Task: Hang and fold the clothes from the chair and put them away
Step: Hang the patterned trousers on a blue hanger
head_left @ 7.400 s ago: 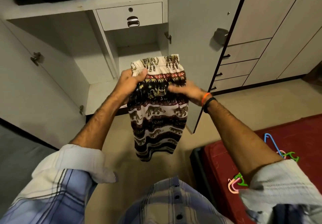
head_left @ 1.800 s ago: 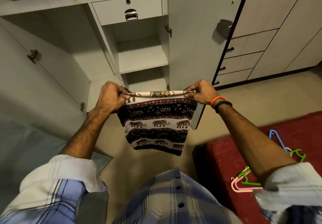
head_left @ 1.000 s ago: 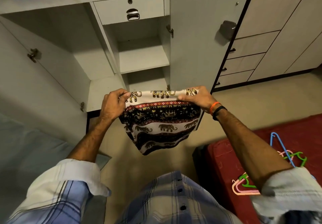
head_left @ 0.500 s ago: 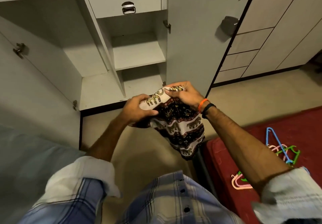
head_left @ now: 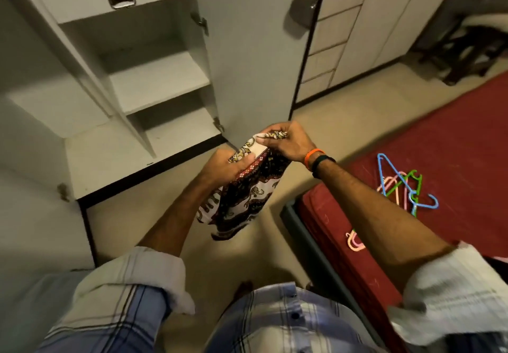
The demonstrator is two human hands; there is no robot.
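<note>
Dark maroon and cream cotton, printed with elephants: the folded garment [head_left: 243, 193] hangs in the air between the open wardrobe [head_left: 154, 83] and the bed [head_left: 453, 143], bunched at its pale waistband. The left hand [head_left: 224, 168] has its fingers curled under the fold with the thumb pressed on top; the right hand [head_left: 286, 142] pinches the band's far end. The lower half dangles loose, so I'd say the fold could slip open if either grip eases before it reaches a shelf [head_left: 159, 77]. The wardrobe door [head_left: 247, 50] stands open just behind the hands and may crowd the reach toward the shelves. On the red bed cover lie plastic hangers [head_left: 401, 185], well apart from the garment. A dark chair [head_left: 467, 50] stands blurred in the far corner.
</note>
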